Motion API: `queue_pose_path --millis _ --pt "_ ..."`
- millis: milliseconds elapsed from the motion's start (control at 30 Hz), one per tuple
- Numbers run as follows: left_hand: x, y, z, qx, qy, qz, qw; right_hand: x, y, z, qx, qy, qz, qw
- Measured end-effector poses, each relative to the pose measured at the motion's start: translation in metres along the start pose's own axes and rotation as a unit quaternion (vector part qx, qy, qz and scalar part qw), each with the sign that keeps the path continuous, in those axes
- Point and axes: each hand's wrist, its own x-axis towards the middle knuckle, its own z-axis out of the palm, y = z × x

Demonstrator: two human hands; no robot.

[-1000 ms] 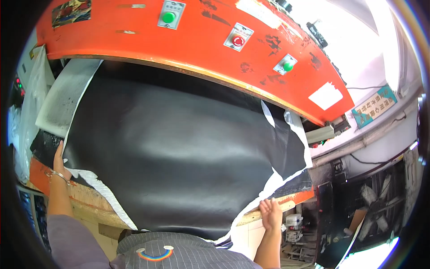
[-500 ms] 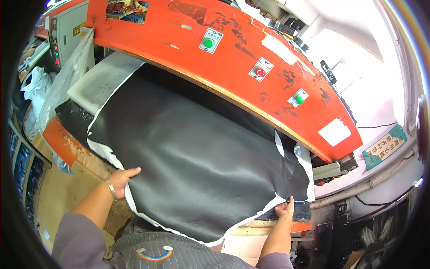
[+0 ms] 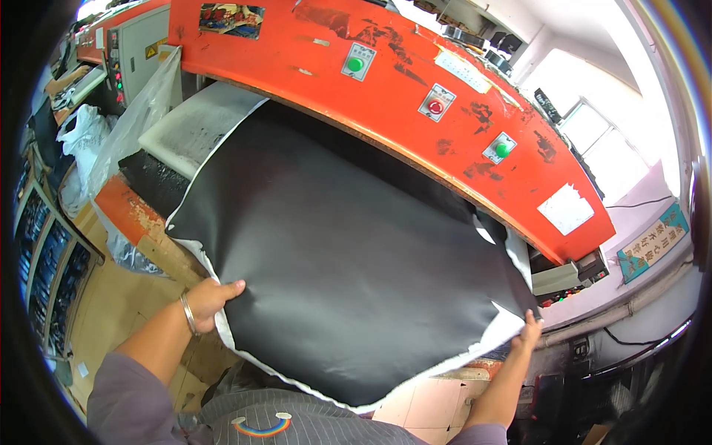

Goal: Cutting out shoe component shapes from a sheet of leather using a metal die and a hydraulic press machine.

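A large sheet of black leather (image 3: 334,259) with a ragged white edge lies across the bed of a red press and hangs over its front toward me. My left hand (image 3: 211,302) pinches the sheet's near left edge, thumb on top and fingers underneath, a metal bangle at the wrist. At the near right edge, my right hand (image 3: 528,331) grips a corner, with part of the white underside turned up beside it. The sheet stretches between both hands. Its far part runs beneath the red beam (image 3: 311,67) and is hidden there.
On the beam sit two green buttons (image 3: 355,64) and a red button (image 3: 435,107). A pale cutting board (image 3: 189,122) lies left of the sheet. Clear plastic sheeting (image 3: 133,119) hangs by a grey cabinet (image 3: 141,55). Shelves (image 3: 55,274) stand far left; a pipe (image 3: 615,308) runs at right.
My right hand has moved right and slightly up with the sheet's corner, pulling the sheet tauter and showing more white underside. My left hand keeps its hold. The whole view has shifted slightly.
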Motion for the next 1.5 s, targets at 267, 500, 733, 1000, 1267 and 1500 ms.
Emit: queue_pose_path --millis 267,500,733,1000,1267,1500 --pt "-0.078 -0.078 -0.049 -0.007 0.009 -0.138 0.99 -0.108 0.032 -0.127 0.01 -0.006 -0.014 1.0" --pt "-0.063 -0.024 -0.044 0.493 0.432 0.136 0.743 -0.107 0.048 -0.167 -0.405 0.229 -0.12 0.877" --pt "-0.011 -0.02 0.079 0.812 -0.017 0.303 0.499 -0.202 -0.019 0.015 -0.323 -0.321 -0.289 0.842" --pt "0.009 -0.124 0.08 0.828 0.057 0.357 0.429 -0.294 0.081 0.068 -0.421 -0.361 -0.565 0.611" --pt "0.001 -0.104 0.07 0.791 -0.001 0.358 0.496 -0.312 0.062 0.086 -0.402 -0.375 -0.465 0.694" --pt "0.055 -0.057 0.052 0.78 -0.137 0.299 0.531 -0.286 0.026 0.166 -0.369 -0.453 -0.231 0.778"
